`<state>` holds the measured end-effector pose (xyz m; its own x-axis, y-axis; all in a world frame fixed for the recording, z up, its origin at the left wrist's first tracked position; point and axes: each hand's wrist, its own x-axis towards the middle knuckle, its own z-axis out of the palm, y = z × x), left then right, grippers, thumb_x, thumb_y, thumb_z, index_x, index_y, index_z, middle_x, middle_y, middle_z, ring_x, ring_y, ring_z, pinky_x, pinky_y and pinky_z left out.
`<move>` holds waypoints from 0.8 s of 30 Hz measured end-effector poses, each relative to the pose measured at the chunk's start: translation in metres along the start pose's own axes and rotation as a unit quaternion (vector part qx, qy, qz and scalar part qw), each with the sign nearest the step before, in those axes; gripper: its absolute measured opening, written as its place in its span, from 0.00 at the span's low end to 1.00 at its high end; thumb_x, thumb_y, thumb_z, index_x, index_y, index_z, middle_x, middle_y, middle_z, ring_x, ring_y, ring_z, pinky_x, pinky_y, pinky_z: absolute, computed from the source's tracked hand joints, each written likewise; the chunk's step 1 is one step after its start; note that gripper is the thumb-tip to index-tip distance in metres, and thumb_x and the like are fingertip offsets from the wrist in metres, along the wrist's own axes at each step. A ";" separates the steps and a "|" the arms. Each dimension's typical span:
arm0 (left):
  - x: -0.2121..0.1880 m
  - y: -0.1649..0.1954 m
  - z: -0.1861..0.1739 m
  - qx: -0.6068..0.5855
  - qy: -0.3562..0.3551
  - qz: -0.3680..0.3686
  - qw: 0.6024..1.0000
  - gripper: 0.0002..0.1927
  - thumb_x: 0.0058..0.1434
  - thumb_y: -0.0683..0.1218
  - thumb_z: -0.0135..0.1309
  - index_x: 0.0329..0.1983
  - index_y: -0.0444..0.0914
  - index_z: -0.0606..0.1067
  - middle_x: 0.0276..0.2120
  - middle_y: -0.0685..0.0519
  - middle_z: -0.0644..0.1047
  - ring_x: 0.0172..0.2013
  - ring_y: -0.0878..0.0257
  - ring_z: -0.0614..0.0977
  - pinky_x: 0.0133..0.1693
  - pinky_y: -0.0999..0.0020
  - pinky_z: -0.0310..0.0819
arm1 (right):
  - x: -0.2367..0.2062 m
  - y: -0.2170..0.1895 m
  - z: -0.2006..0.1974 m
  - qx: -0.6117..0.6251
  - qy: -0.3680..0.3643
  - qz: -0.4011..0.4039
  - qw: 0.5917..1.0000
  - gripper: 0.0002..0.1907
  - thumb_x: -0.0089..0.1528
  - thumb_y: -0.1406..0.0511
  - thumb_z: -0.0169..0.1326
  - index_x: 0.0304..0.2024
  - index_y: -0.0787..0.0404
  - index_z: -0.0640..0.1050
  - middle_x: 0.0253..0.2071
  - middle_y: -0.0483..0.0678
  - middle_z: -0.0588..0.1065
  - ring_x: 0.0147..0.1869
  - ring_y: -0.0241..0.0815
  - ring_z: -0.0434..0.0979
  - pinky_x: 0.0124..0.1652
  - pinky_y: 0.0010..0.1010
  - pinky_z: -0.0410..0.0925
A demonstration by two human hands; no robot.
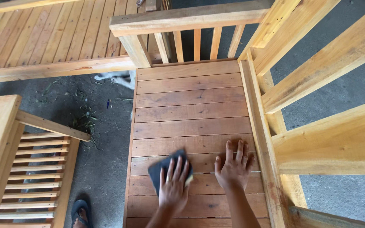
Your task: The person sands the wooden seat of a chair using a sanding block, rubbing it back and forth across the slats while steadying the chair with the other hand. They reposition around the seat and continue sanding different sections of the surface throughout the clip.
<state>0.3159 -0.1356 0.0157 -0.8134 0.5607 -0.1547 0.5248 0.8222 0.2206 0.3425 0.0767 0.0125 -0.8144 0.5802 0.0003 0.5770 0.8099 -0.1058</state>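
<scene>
On slat seat (191, 109): left hand (173, 185) w/ dark sandpaper (159, 169).

Bare forearms, dark sandal (80, 210)

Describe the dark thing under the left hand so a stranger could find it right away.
Start at the slatted wooden seat in the middle. Near its front edge, the left hand presses flat on a dark sanding pad. It is the only dark, soft-looking thing on the reddish planks; the right hand lies bare beside it.
</scene>
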 end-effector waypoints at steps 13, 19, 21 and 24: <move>0.133 -0.013 -0.030 0.031 0.036 -0.030 0.998 0.38 0.69 0.61 0.40 0.79 0.50 0.46 0.78 0.55 0.43 0.76 0.55 0.45 0.70 0.41 0.39 | 0.003 0.002 -0.007 -0.021 -0.014 -0.001 1.000 0.40 0.61 0.45 0.41 0.74 0.45 0.51 0.78 0.55 0.43 0.81 0.53 0.35 0.72 0.55 0.35; -0.027 -0.004 0.003 0.048 0.118 0.097 0.987 0.35 0.69 0.61 0.35 0.77 0.48 0.48 0.76 0.52 0.46 0.73 0.51 0.48 0.65 0.40 0.37 | 0.001 0.002 -0.004 -0.032 -0.034 0.013 0.999 0.39 0.62 0.45 0.41 0.75 0.43 0.53 0.79 0.53 0.44 0.83 0.52 0.36 0.73 0.55 0.37; -0.013 -0.010 0.008 0.062 0.135 0.110 0.983 0.33 0.71 0.60 0.34 0.77 0.48 0.49 0.75 0.52 0.47 0.72 0.50 0.49 0.64 0.39 0.38 | -0.001 0.002 -0.002 -0.030 -0.023 0.011 0.999 0.39 0.62 0.45 0.42 0.74 0.44 0.54 0.78 0.54 0.44 0.83 0.53 0.36 0.73 0.56 0.37; 0.070 -0.017 0.002 0.037 -0.002 0.059 0.998 0.34 0.70 0.59 0.33 0.78 0.48 0.47 0.77 0.52 0.45 0.74 0.51 0.48 0.67 0.37 0.41 | -0.003 0.004 -0.001 -0.015 -0.005 0.001 1.000 0.39 0.61 0.46 0.43 0.73 0.46 0.55 0.78 0.55 0.45 0.82 0.54 0.37 0.72 0.56 0.38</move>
<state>0.2509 -0.1101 -0.0008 -0.7436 0.6546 -0.1359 0.6343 0.7551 0.1659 0.3473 0.0786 0.0132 -0.8143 0.5804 -0.0093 0.5793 0.8116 -0.0758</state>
